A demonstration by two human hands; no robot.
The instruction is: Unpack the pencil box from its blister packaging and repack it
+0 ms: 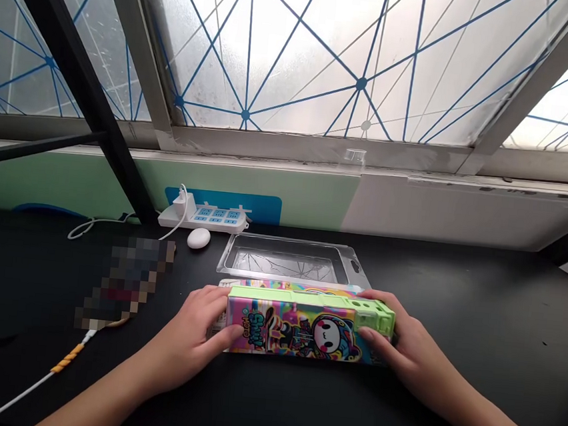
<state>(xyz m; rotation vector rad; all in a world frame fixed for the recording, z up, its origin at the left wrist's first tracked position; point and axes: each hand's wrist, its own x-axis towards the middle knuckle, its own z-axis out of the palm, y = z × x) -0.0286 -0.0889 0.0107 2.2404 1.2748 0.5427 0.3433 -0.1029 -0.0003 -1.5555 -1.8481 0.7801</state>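
A colourful pencil case [297, 328] with lime-green edges and a cartoon figure on its side stands on its long edge on the black table. My left hand [203, 326] grips its left end, thumb on the front face. At the right end, my right hand [397, 338] is closed round the case, its thumb near a see-through green part. Right behind the case, a strip of a similarly printed colourful surface [297, 286] shows; most of it is hidden. Farther back lies a clear plastic tray [230, 255] with a hang hole on its right side.
A white power strip [220, 219] with a plugged-in charger [184, 207] sits by the wall. In front of it is a white rounded object [198, 238]. To the left lies a blurred-out item [126, 285] with a white cable [20, 395] running from it. A black post [77, 66] slants at left.
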